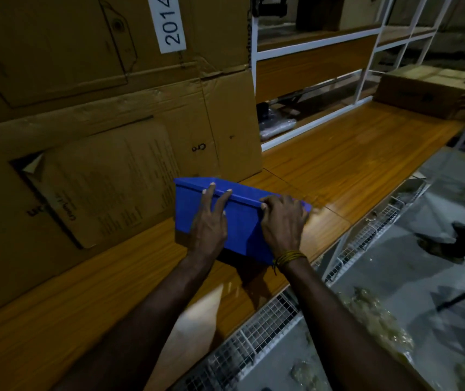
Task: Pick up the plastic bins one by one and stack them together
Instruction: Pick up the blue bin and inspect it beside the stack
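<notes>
Wooden shelf (352, 165), cardboard boxes (98, 108) behind bin (242, 221)

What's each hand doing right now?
Left hand: open, fingers straight against the blue bin.
Right hand: curled over the bin's rim, gripping it.

Dim, warm light; a pale glare patch lies on the wooden shelf (338, 165) near its front edge. Shelf lines bow toward the corners, and the far right end is soft and murky.
</notes>
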